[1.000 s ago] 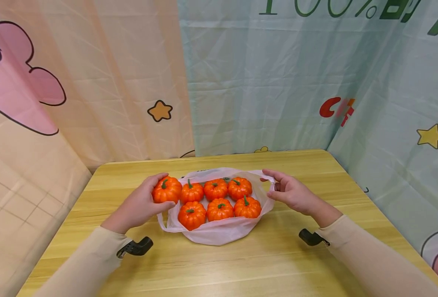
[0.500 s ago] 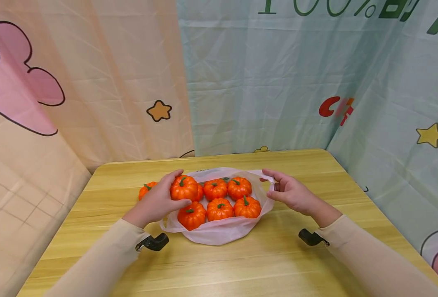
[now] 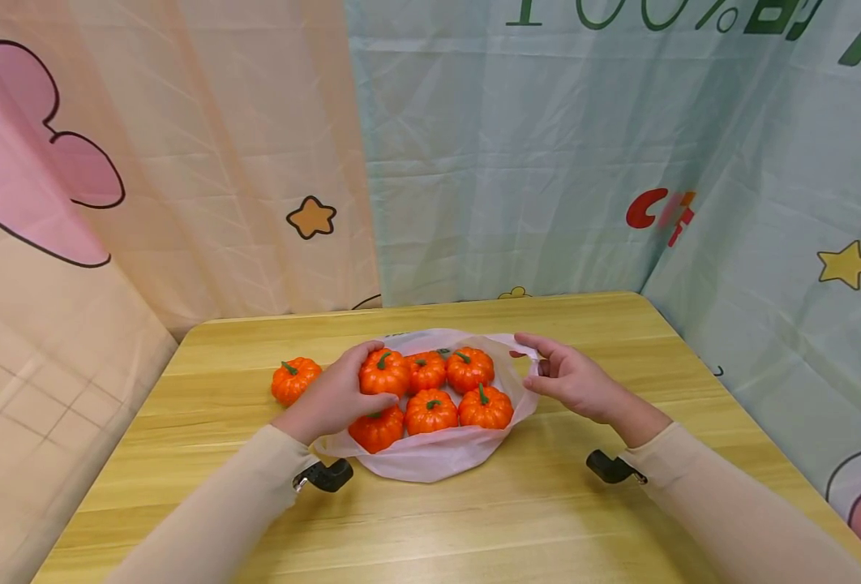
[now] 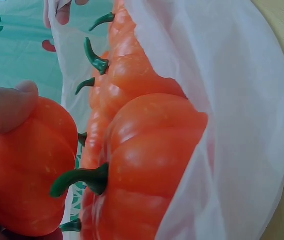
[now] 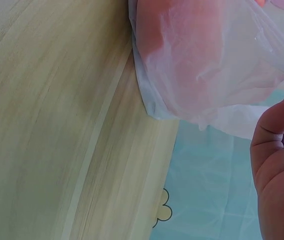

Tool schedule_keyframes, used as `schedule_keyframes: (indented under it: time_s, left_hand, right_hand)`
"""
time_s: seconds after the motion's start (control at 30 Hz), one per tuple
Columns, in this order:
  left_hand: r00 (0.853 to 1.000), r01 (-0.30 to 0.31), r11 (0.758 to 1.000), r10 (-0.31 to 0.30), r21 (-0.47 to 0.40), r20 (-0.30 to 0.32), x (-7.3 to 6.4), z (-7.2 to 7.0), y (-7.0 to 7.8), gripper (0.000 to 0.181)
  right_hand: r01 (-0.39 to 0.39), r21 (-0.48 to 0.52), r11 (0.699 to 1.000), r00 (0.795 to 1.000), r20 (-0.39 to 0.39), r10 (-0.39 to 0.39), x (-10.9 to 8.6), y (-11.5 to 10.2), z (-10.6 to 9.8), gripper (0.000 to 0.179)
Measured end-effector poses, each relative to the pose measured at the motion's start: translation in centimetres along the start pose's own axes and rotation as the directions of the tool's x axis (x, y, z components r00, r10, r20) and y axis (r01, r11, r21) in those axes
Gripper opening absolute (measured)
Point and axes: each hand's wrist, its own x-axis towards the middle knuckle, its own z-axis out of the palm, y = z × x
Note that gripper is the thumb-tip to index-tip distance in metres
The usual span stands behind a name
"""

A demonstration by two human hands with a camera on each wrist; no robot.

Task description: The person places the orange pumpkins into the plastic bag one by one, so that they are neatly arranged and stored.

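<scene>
Left hand (image 3: 339, 397) curls around one small orange pumpkin (image 3: 384, 372), holding it above the left side of the open white plastic bag (image 3: 430, 462) on the wooden table (image 3: 474, 519); right hand (image 3: 572, 379) pinches the bag's right handle (image 3: 521, 350) between thumb and fingers. Inside the bag lie five more pumpkins (image 3: 431, 410), packed touching one another, while a lone pumpkin (image 3: 294, 380) sits on the table just left of the bag.

Handling, by judgement: the bag is thin and limp — it holds no shape, so its rim must be held open at a handle. The pumpkins look light, rigid and glossy, perhaps a little slippery; a whole-hand grasp around the ribbed body seems safer than the slender green stem (image 4: 81, 179).

Views compared: the head camera alone shows both hands and the stray pumpkin. The left wrist camera shows fingertips (image 4: 12, 107) pressed on the held pumpkin's skin — and the bag film draped beside it.
</scene>
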Motion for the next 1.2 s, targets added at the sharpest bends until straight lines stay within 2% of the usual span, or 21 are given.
schedule_keyframes:
  time_s: [0.4, 0.67, 0.93, 1.2]
  left_hand:
    - [0.999, -0.043, 0.999, 0.043, 0.019, -0.009, 0.8, 1.4, -0.3, 0.089]
    - [1.0, -0.015, 1.0, 0.015, 0.008, -0.016, 0.8, 1.8, -0.4, 0.089]
    - [1.0, 0.002, 0.999, -0.001, 0.033, -0.023, 0.8, 2.1, -0.3, 0.087]
    - [1.0, 0.004, 0.999, -0.003, 0.043, -0.024, 0.8, 2.3, -0.4, 0.088]
  right_hand:
    - [0.008, 0.009, 1.0, 1.0, 0.003, -0.008, 0.0, 0.1, 0.2, 0.073]
    - [0.021, 0.004, 1.0, 1.0, 0.001, -0.021, 0.1, 0.3, 0.3, 0.072]
    - [0.005, 0.001, 1.0, 1.0, 0.001, -0.005, 0.1, 0.3, 0.3, 0.072]
    - [-0.001, 0.008, 1.0, 1.0, 0.014, 0.001, 0.0, 0.2, 0.4, 0.074]
